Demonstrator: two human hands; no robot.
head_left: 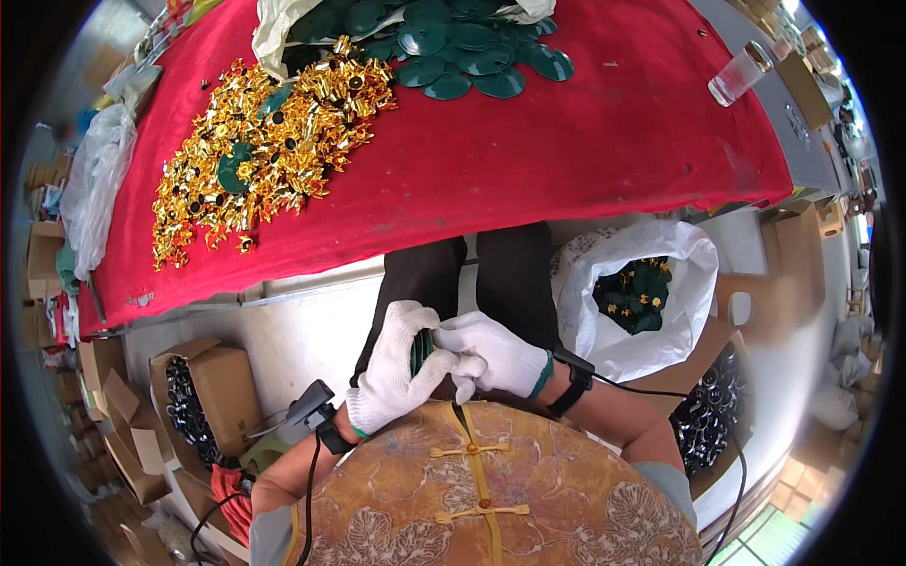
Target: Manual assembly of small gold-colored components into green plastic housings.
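My left hand (385,375), in a white knit glove, is closed round a small stack of dark green discs (421,351) held on edge above my lap. Against it, on the right, is my right hand (498,357), gloved the same way. Its fingers are bent and pressed together at the side of the stack; what they hold, if anything, is hidden. Beyond both hands, a heap of shiny gold flower-shaped pieces (283,141) lies on the red-covered table (528,160). More green discs (472,61) spill there from a white sack (276,28).
An open white sack (694,292) to my right holds green discs with gold pieces on them (634,297). Cardboard boxes of dark shiny parts stand at the left (231,387) and right (713,415). A clear glass (739,74) lies near the table's far right edge.
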